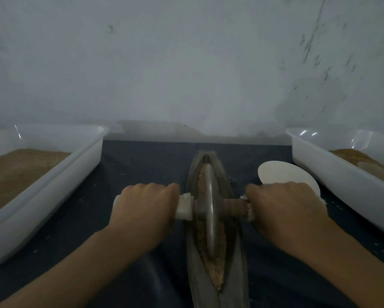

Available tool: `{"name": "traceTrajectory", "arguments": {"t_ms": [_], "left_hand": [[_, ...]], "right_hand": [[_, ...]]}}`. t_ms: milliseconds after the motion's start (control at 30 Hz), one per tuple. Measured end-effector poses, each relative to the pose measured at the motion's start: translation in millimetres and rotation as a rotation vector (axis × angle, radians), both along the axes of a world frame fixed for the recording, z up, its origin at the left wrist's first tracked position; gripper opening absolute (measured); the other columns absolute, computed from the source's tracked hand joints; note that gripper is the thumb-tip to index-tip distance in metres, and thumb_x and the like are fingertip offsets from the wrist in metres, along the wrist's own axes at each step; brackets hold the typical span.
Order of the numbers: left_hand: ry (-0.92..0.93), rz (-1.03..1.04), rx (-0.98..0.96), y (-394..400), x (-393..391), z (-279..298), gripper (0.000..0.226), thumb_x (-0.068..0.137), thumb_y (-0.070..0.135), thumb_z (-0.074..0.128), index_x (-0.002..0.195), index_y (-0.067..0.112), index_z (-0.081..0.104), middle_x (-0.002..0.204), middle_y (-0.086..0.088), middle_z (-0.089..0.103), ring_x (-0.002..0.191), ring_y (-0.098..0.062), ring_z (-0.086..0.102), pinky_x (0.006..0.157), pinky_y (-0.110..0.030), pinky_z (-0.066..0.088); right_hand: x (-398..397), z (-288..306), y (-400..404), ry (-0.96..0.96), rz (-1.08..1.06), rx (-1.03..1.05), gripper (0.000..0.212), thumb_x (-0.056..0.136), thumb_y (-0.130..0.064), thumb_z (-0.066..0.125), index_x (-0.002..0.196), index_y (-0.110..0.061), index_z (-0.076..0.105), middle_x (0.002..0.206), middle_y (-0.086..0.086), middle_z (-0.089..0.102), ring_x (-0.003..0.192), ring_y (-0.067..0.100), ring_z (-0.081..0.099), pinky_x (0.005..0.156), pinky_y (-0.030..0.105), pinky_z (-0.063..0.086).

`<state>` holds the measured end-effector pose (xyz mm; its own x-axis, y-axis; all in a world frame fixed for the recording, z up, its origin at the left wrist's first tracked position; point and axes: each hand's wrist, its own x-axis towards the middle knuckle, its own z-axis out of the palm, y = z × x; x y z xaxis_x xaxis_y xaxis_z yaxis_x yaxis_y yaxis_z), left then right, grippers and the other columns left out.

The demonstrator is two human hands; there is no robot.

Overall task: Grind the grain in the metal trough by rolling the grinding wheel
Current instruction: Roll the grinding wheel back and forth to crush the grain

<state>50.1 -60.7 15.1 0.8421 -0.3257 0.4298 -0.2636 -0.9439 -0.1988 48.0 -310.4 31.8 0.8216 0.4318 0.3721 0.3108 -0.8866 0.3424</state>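
1. At the lower middle of the frame, one metal trough [215, 252] lies lengthwise on the dark tabletop [137, 165], its near end cut off by the bottom edge
2. One grinding wheel [210, 210] stands upright on edge in the trough, on a single axle that sticks out to both sides
3. One line of brown grain [211, 270] runs along the trough floor, showing ahead of and behind the wheel; the stretch under the wheel is hidden
4. Two hands are in view. The left hand [142, 210] has its fingers curled round the white left handle [184, 207]; the right hand [284, 207] has its fingers curled round the right handle, most of which is hidden under them
5. Two white trays: the left tray [53, 174] at the left edge and the right tray [342, 181] at the right edge, both cut off by the frame and both holding brown meal
6. One white plate [277, 172] sits between the trough and the right tray, partly covered by the right hand
7. Blur and dim light leave fine detail hard to make out
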Motion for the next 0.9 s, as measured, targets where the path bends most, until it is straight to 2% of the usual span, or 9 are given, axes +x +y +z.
{"name": "traceTrajectory", "arguments": {"t_ms": [67, 133, 267, 400, 500, 667, 767, 833, 900], "left_hand": [[-0.033, -0.057, 0.062, 2.9, -18.3, 0.2, 0.057, 0.043, 0.038, 0.083, 0.07, 0.03, 0.034, 0.055, 0.012, 0.036, 0.043, -0.011, 0.033, 0.045, -0.023, 0.019], [-0.028, -0.025, 0.054, 1.4, -17.2, 1.1, 0.051, 0.044, 0.03, 0.083, 0.067, 0.026, 0.038, 0.052, 0.009, 0.041, 0.039, -0.014, 0.035, 0.044, -0.023, 0.019], [-0.108, 0.122, 0.052, -13.2, 31.5, 2.8, 0.031, 0.079, 0.029, 0.062, 0.077, 0.025, 0.032, 0.068, 0.006, 0.05, 0.054, -0.016, 0.034, 0.047, -0.028, 0.016], [-0.107, 0.123, 0.029, -25.6, 74.8, 12.8, 0.025, 0.083, 0.019, 0.058, 0.079, 0.021, 0.034, 0.084, -0.001, 0.063, 0.07, -0.025, 0.06, 0.052, -0.032, 0.025], [-0.066, 0.094, 0.043, -27.8, 72.3, 19.8, 0.021, 0.084, 0.015, 0.057, 0.082, 0.02, 0.036, 0.088, -0.003, 0.063, 0.077, -0.027, 0.061, 0.057, -0.034, 0.029], [-0.074, 0.026, 0.06, -14.5, 17.5, 11.8, 0.034, 0.077, 0.02, 0.065, 0.078, 0.022, 0.031, 0.062, 0.006, 0.038, 0.051, -0.018, 0.029, 0.047, -0.03, 0.018], [-0.144, -0.01, 0.153, -10.5, -16.3, 10.6, 0.053, 0.051, 0.021, 0.08, 0.07, 0.022, 0.031, 0.052, 0.008, 0.032, 0.045, -0.015, 0.022, 0.046, -0.025, 0.002], [-0.153, 0.025, 0.165, -12.5, -16.6, 13.2, 0.054, 0.048, 0.022, 0.08, 0.068, 0.022, 0.03, 0.05, 0.008, 0.028, 0.043, -0.013, 0.018, 0.048, -0.024, 0.0], [-0.138, 0.044, 0.143, -16.0, 3.0, 6.3, 0.043, 0.066, 0.024, 0.072, 0.072, 0.023, 0.029, 0.056, 0.008, 0.024, 0.046, -0.013, 0.02, 0.046, -0.026, 0.004]], "right_hand": [[-14.0, -5.3, -5.7, -0.088, 0.079, 0.047, 0.044, 0.05, -0.027, 0.084, 0.063, -0.026, 0.043, 0.049, -0.006, 0.046, 0.038, 0.017, 0.044, 0.04, 0.027, 0.035], [-9.5, -8.6, -7.1, -0.106, 0.066, 0.076, 0.051, 0.043, -0.021, 0.088, 0.057, -0.023, 0.039, 0.043, -0.004, 0.042, 0.032, 0.02, 0.039, 0.039, 0.022, 0.025], [49.9, -14.0, 0.2, -0.132, -0.052, -0.012, 0.039, 0.073, -0.032, 0.07, 0.066, -0.026, 0.032, 0.052, -0.006, 0.039, 0.045, 0.022, 0.042, 0.046, 0.027, 0.022], [100.4, -16.4, 1.7, -0.111, -0.129, 0.08, 0.026, 0.084, -0.042, 0.055, 0.074, -0.026, 0.037, 0.071, -0.001, 0.057, 0.066, 0.028, 0.059, 0.052, 0.03, 0.026], [92.6, -17.2, -0.7, -0.084, -0.116, 0.106, 0.029, 0.084, -0.041, 0.057, 0.073, -0.025, 0.035, 0.061, -0.002, 0.048, 0.055, 0.027, 0.05, 0.05, 0.029, 0.022], [20.4, -18.4, -10.3, -0.076, -0.035, -0.014, 0.049, 0.068, -0.036, 0.072, 0.062, -0.029, 0.024, 0.048, -0.011, 0.029, 0.039, 0.013, 0.028, 0.044, 0.022, 0.01], [-11.1, -15.3, -12.8, -0.134, 0.046, 0.059, 0.053, 0.051, -0.026, 0.078, 0.062, -0.026, 0.027, 0.043, -0.008, 0.024, 0.038, 0.013, 0.014, 0.05, 0.017, 0.003], [-8.7, -16.0, -13.8, -0.079, 0.021, 0.072, 0.053, 0.054, -0.026, 0.079, 0.062, -0.026, 0.026, 0.042, -0.007, 0.031, 0.036, 0.015, 0.02, 0.047, 0.017, 0.006], [14.2, -21.1, -12.1, -0.072, -0.052, 0.016, 0.046, 0.07, -0.035, 0.072, 0.063, -0.027, 0.026, 0.048, -0.009, 0.031, 0.041, 0.018, 0.035, 0.043, 0.023, 0.018]]}}
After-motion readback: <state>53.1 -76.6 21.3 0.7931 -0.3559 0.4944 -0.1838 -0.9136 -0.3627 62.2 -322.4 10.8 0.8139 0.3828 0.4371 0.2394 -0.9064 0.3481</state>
